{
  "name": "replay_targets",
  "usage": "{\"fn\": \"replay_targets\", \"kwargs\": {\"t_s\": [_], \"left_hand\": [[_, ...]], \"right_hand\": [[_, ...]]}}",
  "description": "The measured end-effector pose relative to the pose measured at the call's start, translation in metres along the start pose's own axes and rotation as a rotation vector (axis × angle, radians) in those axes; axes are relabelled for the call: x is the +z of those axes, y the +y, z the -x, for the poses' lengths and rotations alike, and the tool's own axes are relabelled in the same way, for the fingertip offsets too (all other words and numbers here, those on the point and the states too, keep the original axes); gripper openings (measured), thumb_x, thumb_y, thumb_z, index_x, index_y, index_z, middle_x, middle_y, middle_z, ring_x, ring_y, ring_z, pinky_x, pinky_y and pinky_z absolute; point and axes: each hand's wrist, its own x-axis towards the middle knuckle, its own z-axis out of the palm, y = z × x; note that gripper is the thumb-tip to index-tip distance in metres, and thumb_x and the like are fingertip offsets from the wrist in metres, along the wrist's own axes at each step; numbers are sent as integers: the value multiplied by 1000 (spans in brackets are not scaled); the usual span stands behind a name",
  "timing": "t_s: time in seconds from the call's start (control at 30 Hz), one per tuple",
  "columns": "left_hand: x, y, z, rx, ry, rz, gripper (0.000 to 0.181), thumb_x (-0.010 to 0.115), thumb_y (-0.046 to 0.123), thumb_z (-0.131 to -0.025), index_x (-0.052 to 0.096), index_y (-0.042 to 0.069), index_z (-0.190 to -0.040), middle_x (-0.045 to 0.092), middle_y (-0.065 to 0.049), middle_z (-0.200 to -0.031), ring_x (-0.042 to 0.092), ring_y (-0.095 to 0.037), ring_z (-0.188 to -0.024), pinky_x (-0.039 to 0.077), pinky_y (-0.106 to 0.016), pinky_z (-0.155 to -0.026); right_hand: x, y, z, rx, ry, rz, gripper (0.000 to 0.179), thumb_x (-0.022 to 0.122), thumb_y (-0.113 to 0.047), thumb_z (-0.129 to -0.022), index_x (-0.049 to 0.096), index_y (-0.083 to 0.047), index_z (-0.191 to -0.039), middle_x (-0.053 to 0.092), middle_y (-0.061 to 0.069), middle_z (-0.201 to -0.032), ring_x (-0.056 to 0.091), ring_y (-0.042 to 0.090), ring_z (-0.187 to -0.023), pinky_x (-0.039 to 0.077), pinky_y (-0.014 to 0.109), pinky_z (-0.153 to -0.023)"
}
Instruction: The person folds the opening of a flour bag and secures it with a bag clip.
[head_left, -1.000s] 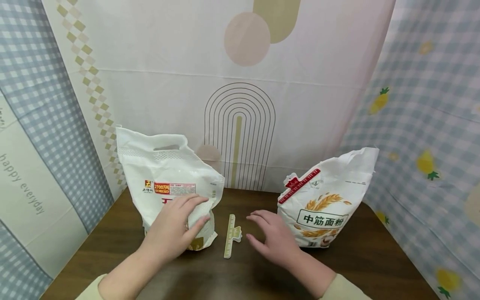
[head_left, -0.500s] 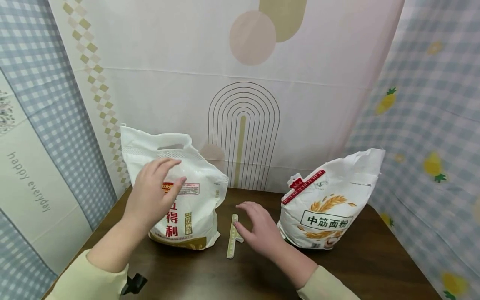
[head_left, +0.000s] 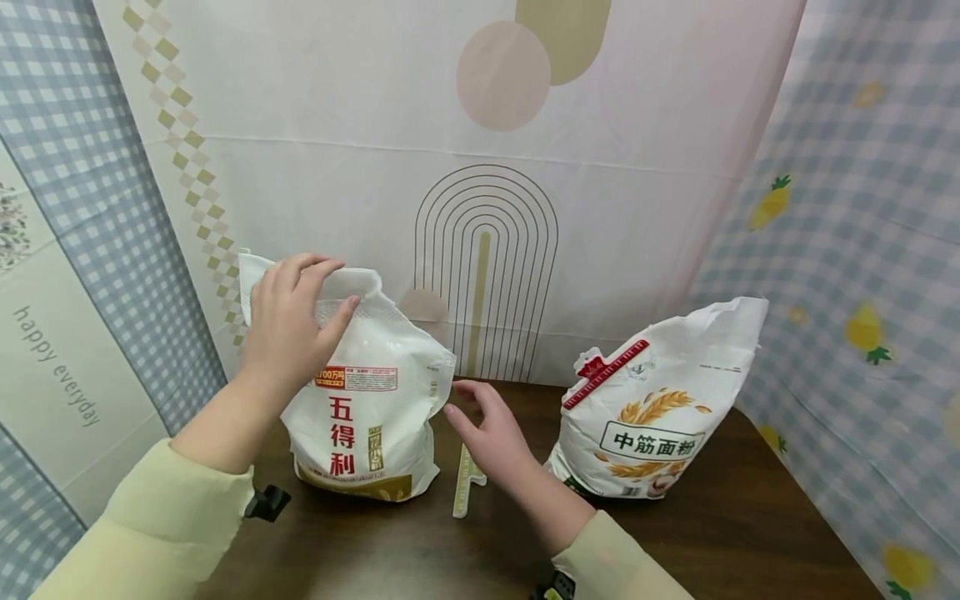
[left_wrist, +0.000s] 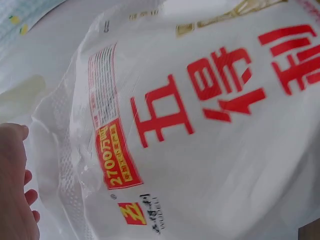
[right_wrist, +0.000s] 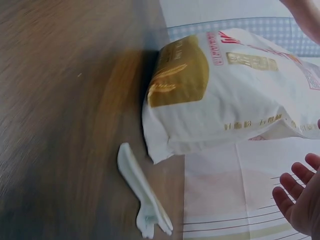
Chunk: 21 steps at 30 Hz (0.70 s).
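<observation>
A white flour bag [head_left: 375,358] with red and gold print stands at the left of the table, its top handle strip partly behind my left hand [head_left: 288,312]. That hand is loosely bent in front of the bag's upper edge, thumb apart from the fingers; in the left wrist view its fingertips [left_wrist: 31,196] are right by the handle strip. My right hand [head_left: 491,429], fingers relaxed, is beside the bag's right edge and above a pale yellow-green bag clip [head_left: 461,496]. The hand covers part of this clip, which lies on the table [right_wrist: 75,125].
A second flour bag [head_left: 660,417] with wheat print stands at the right, a red bag clip [head_left: 603,375] across its upper left corner. A patterned cloth [head_left: 360,200] hangs behind the table, with checked cloths at both sides.
My left hand has risen from the bag's lower front to its top handle. The right hand has moved left, past the loose clip, toward the left bag.
</observation>
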Motion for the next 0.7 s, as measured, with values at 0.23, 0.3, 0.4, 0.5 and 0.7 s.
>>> {"fn": "replay_targets", "kwargs": {"t_s": [0.23, 0.3, 0.4, 0.5, 0.7], "left_hand": [[-2, -4, -15, -24, -140, -32, 39, 67, 28, -95, 61, 7, -128, 55, -15, -132, 43, -40, -126, 29, -61, -104], [-3, -4, -18, -32, -179, -36, 39, 65, 30, -96, 62, 7, -128, 56, -15, -132, 43, -39, -127, 29, -61, -104], [-5, -5, -21, -37, -218, -45, 38, 64, 32, -97, 62, 7, -126, 58, -16, -130, 44, -39, -126, 28, -60, -104], [-5, -6, -24, -31, -241, -56, 38, 62, 33, -98, 63, 5, -124, 61, -17, -126, 46, -38, -125, 28, -59, -105], [-5, -8, -31, 2, -271, -75, 34, 63, 31, -98, 65, 4, -117, 64, -17, -120, 48, -39, -123, 29, -58, -105]], "right_hand": [[10, -4, -12, 39, 6, -104, 39, 60, -35, -99, 60, -11, -130, 60, 5, -119, 61, 20, -103, 52, 38, -85], [13, -5, -15, 43, 6, -132, 38, 61, -35, -99, 61, -11, -129, 60, 5, -117, 62, 20, -99, 54, 37, -81], [16, -7, -18, 55, 8, -162, 37, 62, -35, -99, 62, -13, -127, 61, 5, -116, 64, 20, -98, 55, 37, -80], [18, -9, -22, 71, 11, -187, 36, 63, -36, -98, 64, -14, -126, 63, 5, -114, 65, 20, -97, 55, 36, -80], [24, -11, -32, 95, 39, -261, 34, 66, -34, -96, 67, -8, -119, 68, 10, -105, 66, 20, -90, 55, 33, -74]]}}
